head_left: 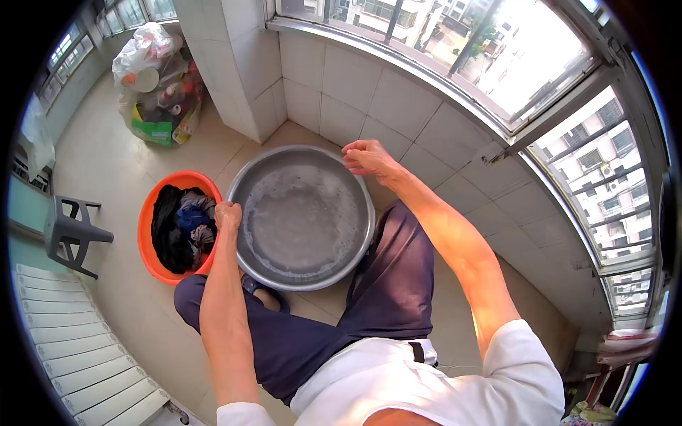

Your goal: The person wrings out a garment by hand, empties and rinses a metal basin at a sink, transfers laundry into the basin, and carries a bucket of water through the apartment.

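A large grey metal basin [302, 213] with cloudy, sudsy water stands on the floor in front of my knees. To its left is an orange tub [147, 245] holding dark, blue and greyish clothes [170, 231]. My left hand [228, 216] is closed at the tub's right rim, beside the basin's left edge; its fingers look wrapped round the rim. My right hand [371, 162] hovers by the basin's upper right edge, fingers bent and partly apart, with nothing seen in it.
Bagged plastic items [160, 92] sit by the tiled pillar [245, 64]. A grey stool [74, 231] lies tipped at the left, near a white slatted panel [78, 348]. Tiled wall and barred windows curve along the right.
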### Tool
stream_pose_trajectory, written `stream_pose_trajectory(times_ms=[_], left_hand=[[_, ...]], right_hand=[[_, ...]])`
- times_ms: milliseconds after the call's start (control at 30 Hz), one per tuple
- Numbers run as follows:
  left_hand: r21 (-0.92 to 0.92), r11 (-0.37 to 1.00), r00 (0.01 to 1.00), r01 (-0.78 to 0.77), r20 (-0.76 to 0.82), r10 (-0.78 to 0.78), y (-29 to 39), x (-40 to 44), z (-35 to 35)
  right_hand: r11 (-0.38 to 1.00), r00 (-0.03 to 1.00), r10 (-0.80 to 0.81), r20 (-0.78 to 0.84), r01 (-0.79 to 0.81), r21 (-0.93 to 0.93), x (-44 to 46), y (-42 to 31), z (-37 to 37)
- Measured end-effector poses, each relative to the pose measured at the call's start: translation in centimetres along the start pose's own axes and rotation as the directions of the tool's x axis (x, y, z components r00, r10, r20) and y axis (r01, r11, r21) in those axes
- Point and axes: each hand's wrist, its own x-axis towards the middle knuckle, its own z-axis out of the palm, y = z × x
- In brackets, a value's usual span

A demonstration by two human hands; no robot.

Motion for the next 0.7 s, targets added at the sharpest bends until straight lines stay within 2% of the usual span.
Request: stream_pose_trajectory(times_ms=[33,67,100,133,167,200,267,300,333,367,400,433,500,533,567,600,633,667,700], left_hand=[[0.079,0.981,0.979,0.178,0.092,-0.185,0.2,-1.3,-0.1],[0.097,0.945,0.946,0.314,0.052,-0.32,-0.9,-2.4,1.3],[0.086,0.913,0.917,0.4,-0.045,-0.397,-1.9,-3.7,3.2],[0.078,0.874,0.873,0.479,-0.145,-0.466,-3.0,-5.1,4.6],[0.129,0.81,0.817,0.572,-0.17,-0.551,-3.8,-6.3,6.0],[0.17,0.734,0.752,0.658,-0.197,-0.628,-4.4,-7.1,7.7],[0.408,0.727,0.826,0.553,-0.382,-0.414,-7.1,-8.8,10.9],[0.412,0.712,0.818,0.569,-0.376,-0.436,-6.8,-8.5,11.9],[0.376,0.709,0.774,0.596,-0.502,-0.385,-6.2,-8.2,12.1],[0.356,0.705,0.724,0.614,-0.609,-0.324,-6.3,-8.3,12.2],[0.377,0.689,0.716,0.619,-0.633,-0.296,-7.1,-7.6,12.6],[0.399,0.665,0.721,0.632,-0.619,-0.313,-9.1,-7.1,13.4],[0.25,0.75,0.727,0.612,-0.55,-0.41,-12.9,-6.1,13.7],[0.27,0.703,0.702,0.658,-0.558,-0.443,-11.3,-6.0,13.1],[0.307,0.686,0.714,0.659,-0.541,-0.444,-10.3,-5.4,12.3],[0.305,0.64,0.701,0.705,-0.437,-0.564,-9.6,-4.8,11.4],[0.31,0.584,0.661,0.75,-0.329,-0.674,-9.3,-4.8,11.1],[0.354,0.564,0.664,0.746,-0.324,-0.674,-10.0,-4.9,11.2],[0.374,0.631,0.733,0.68,-0.344,-0.587,-11.4,-5.0,11.3]], right_hand=[[0.993,0.998,0.065,0.012,-0.063,-0.098,2.2,1.4,-0.8],[0.973,0.995,0.097,0.007,-0.093,-0.209,4.3,2.9,-1.6],[0.97,0.994,0.11,0.021,-0.103,-0.222,7.2,5.0,-3.0],[0.888,0.993,0.11,0.04,-0.081,-0.452,10.3,8.2,-4.3],[0.757,0.991,0.117,0.059,-0.051,-0.651,13.1,11.5,-5.5],[0.722,0.991,0.133,0.027,-0.078,-0.687,15.4,14.3,-6.6],[0.642,0.989,0.143,-0.039,-0.122,-0.757,18.3,20.2,-7.2],[0.59,0.987,0.136,-0.084,-0.149,-0.793,19.3,22.4,-7.2],[0.58,0.985,0.157,-0.071,-0.15,-0.801,19.8,23.2,-6.7],[0.676,0.979,0.201,-0.047,-0.173,-0.716,19.1,23.8,-6.4],[0.757,0.968,0.248,-0.023,-0.208,-0.619,18.5,24.3,-6.1],[0.743,0.958,0.285,-0.011,-0.229,-0.629,18.7,25.0,-5.9],[0.774,0.976,0.216,0.025,-0.155,-0.614,18.6,26.7,-4.8],[0.766,0.964,0.265,0.024,-0.196,-0.612,17.8,27.3,-4.5],[0.734,0.988,0.138,-0.068,-0.148,-0.663,17.7,27.3,-3.9],[0.692,0.989,0.005,-0.147,-0.109,-0.714,17.4,27.4,-3.3],[0.69,0.987,0.053,-0.15,-0.145,-0.709,17.2,27.4,-3.3],[0.642,0.985,0.03,-0.17,-0.149,-0.752,17.3,27.3,-3.2],[0.592,0.983,0.0,-0.184,-0.149,-0.792,17.4,27.2,-3.0]])
